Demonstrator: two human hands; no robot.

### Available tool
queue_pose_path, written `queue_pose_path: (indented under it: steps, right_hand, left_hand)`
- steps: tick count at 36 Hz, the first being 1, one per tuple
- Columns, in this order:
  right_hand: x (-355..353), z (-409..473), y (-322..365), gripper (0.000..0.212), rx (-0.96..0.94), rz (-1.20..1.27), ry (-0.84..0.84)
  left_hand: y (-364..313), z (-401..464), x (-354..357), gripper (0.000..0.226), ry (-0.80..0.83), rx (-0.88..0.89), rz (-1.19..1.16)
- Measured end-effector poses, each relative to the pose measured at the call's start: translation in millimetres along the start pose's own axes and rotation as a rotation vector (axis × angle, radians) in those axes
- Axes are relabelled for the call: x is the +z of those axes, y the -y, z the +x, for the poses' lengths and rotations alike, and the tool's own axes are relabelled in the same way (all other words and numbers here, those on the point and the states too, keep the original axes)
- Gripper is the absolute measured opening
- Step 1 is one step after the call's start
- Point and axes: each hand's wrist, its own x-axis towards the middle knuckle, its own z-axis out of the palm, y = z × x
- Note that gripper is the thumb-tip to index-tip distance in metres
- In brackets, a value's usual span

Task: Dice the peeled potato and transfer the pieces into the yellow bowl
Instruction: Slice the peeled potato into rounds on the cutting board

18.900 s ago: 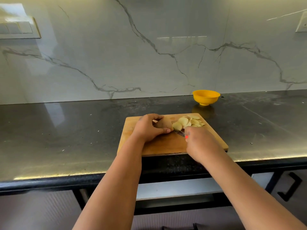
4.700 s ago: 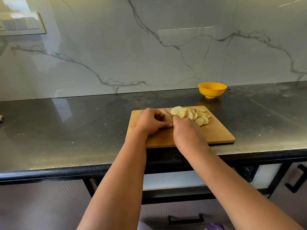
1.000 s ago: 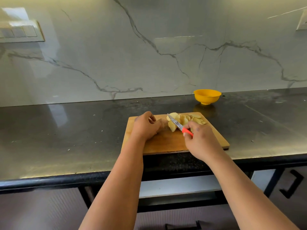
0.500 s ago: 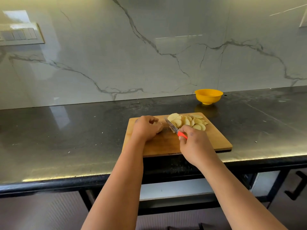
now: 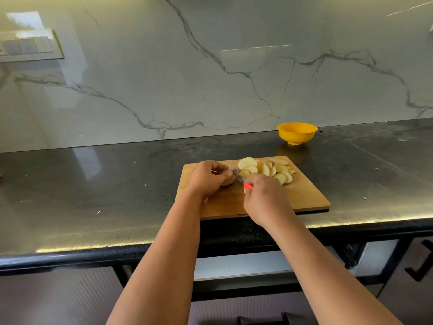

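Observation:
A wooden cutting board (image 5: 302, 195) lies on the black counter near its front edge. Several pale potato slices (image 5: 267, 170) fan out across the board's far right part. My left hand (image 5: 208, 179) curls over the small remaining end of the potato (image 5: 229, 181), mostly hiding it. My right hand (image 5: 264, 198) grips a knife with a red handle (image 5: 248, 186); the blade (image 5: 237, 175) points up and left, just right of the potato end. The yellow bowl (image 5: 297, 133) stands behind the board near the wall, its inside hidden.
The black stone counter (image 5: 93, 188) stretches far to both sides. A marble wall rises behind it, with a switch panel (image 5: 28, 46) at upper left. Dark cabinets with handles (image 5: 419, 266) sit below the counter edge.
The pile of slices has grown over the last seconds and the potato has shrunk to a small end. In the last half second the hands and knife have barely moved.

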Motion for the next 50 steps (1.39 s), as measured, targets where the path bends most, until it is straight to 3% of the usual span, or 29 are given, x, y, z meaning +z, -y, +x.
queue_pose_path:
  steps: [9,15,20,22,27,50]
  right_hand:
    - [-3.3,18.3,19.1,0.025,0.055,-0.071,0.114]
    - [-9.9,-5.7,16.3,0.031,-0.045,-0.311,0.223]
    - [-38.9,-10.0,-0.2,0.041,0.010,-0.309,0.246]
    - [-43.3,-11.8,-8.2,0.034,0.005,-0.244,0.199]
    - [-25.6,-13.8,-16.2,0.012,-0.101,-0.045,-0.122]
    - [4.9,14.8,29.4,0.028,0.033,-0.103,0.048]
  left_hand:
    - [4.7,2.3,3.5,0.023,0.011,-0.049,-0.143]
    - [6.1,2.1,3.9,0.023,0.002,-0.061,-0.146]
    - [6.6,3.2,2.0,0.018,-0.070,-0.091,-0.108]
    - [6.3,4.0,0.8,0.017,-0.073,-0.095,-0.112]
    - [5.7,4.9,2.5,0.018,-0.064,-0.099,-0.137]
    - [7.2,6.4,7.2,0.017,-0.052,-0.060,-0.090]
